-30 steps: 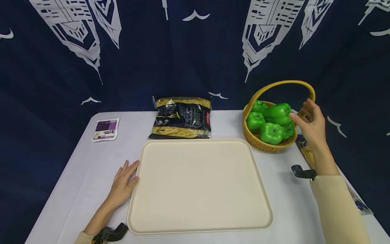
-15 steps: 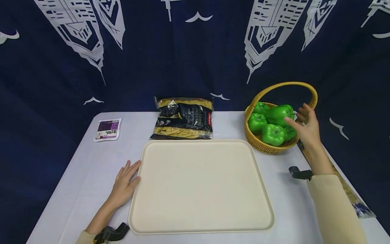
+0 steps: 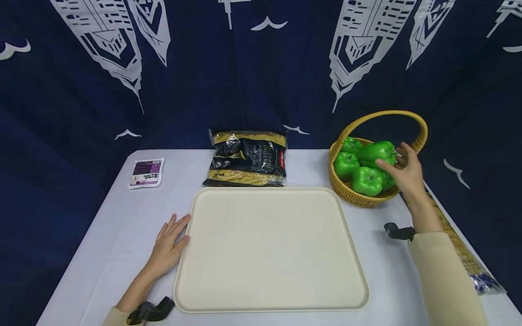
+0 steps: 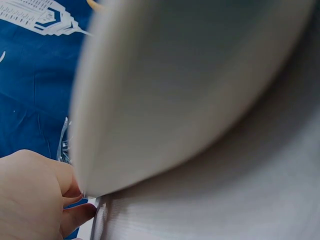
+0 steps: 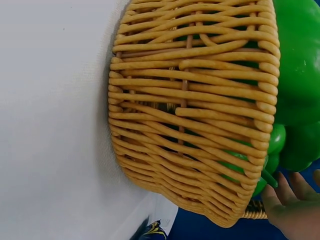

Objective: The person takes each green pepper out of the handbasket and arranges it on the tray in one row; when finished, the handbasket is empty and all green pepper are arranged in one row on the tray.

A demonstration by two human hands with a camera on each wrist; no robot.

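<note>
Right hand (image 3: 408, 172) at the basket (image 3: 346, 192): thumb and fingers spread apart, nothing gripped. Top green pepper (image 3: 377, 153) lies just to the left of that grip, inside the basket upon the others. Its long axis runs roughly sideways, stem end towards the fingers, so the gap between thumb and fingers faces the stem end. (Contact uncertain: the thumb overlaps the pepper from the head, but touch cannot be told.)

Right hand by far the nearer. Pose: forearm slanting in from the near side, thumb on the near side, fingers on the far side, beside the right foot of the handle (image 3: 385, 112).

Left hand (image 3: 166, 249) well apart, across the tray (image 3: 269, 249) from the basket; fingers extended, fingertips and thumb at the tray's left rim, not wrapped round anything. Pasta bag (image 3: 246, 158) far left of the right hand, beyond the tray.
</note>
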